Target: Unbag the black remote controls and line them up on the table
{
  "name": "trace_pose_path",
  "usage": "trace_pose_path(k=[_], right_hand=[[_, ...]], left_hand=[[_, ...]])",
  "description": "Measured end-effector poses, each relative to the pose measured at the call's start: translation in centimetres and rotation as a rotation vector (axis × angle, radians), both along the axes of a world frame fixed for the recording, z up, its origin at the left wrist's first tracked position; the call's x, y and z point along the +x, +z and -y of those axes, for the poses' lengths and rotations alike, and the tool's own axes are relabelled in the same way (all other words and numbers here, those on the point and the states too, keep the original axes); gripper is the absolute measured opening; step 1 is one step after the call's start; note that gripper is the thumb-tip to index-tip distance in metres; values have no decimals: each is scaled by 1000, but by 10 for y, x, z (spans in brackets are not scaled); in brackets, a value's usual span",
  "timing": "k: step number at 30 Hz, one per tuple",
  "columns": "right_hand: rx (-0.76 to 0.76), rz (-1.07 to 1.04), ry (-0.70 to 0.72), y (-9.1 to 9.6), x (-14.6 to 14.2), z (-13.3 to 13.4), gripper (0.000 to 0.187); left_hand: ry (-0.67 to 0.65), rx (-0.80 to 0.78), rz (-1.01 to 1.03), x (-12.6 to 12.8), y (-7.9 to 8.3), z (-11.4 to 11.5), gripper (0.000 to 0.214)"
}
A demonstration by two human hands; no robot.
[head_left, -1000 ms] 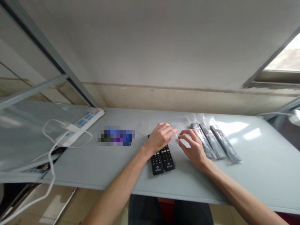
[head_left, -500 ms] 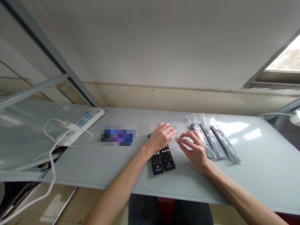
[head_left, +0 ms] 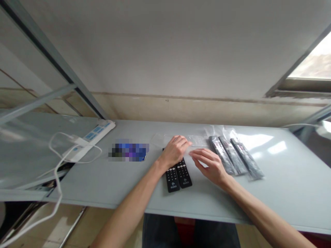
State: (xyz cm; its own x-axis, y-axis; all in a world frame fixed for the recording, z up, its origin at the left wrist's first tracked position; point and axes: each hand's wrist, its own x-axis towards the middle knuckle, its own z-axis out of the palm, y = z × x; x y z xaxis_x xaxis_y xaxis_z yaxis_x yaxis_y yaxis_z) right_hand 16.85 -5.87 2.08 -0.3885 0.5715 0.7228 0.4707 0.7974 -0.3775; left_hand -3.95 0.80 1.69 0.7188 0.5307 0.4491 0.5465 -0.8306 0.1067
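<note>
My left hand (head_left: 177, 151) is closed over the upper ends of two black remote controls, the left one (head_left: 172, 181) and the right one (head_left: 184, 176). Its fingertips grip the edge of a clear plastic bag (head_left: 198, 140) lying flat behind. Just to the right, my right hand (head_left: 209, 163) pinches the same clear film between thumb and fingers, close to the left fingertips. The exact grip is partly hidden. Beside my right hand lie three dark remote controls in clear bags (head_left: 244, 156), side by side and slanted.
A phone with a blurred blue screen (head_left: 131, 151) lies on the grey table (head_left: 108, 186) to the left. Farther left are a white power strip (head_left: 94, 137) and a looping white cable (head_left: 58, 175). The wall (head_left: 165, 110) borders the table's back edge.
My right hand has shifted slightly left, nearer my left hand, and its fingers have straightened. The remote controls and bagged remotes stay in place; the view has moved a little.
</note>
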Motion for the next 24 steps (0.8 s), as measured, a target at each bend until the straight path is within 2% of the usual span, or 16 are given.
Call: trace_pose_path(k=[3,7,12,15,18,20,22,24], right_hand=[[-4,39,11,-3,0,0,45],[-39,100,38,-9,0,-1,56],[-53,214,39,-16,1,-4,49],[2,173,27,-10,2,-2,45],[36,54,-65,3,-1,11,35],[-32,27,-177,9,-8,26,25],[-168,62,-274,9,-17,44,20],[-303,115,-328,1,-30,63,35]], left_hand=[[2,-4,14,0,2,0,22],[-28,-13,16,0,3,0,21],[-52,-35,-8,1,1,0,21],[-52,-51,9,2,-2,-2,19],[-13,-85,50,0,-5,-3,21],[36,-116,76,-1,-7,-4,23],[80,-150,95,-2,-8,-3,24],[96,-179,109,-2,-9,-3,23]])
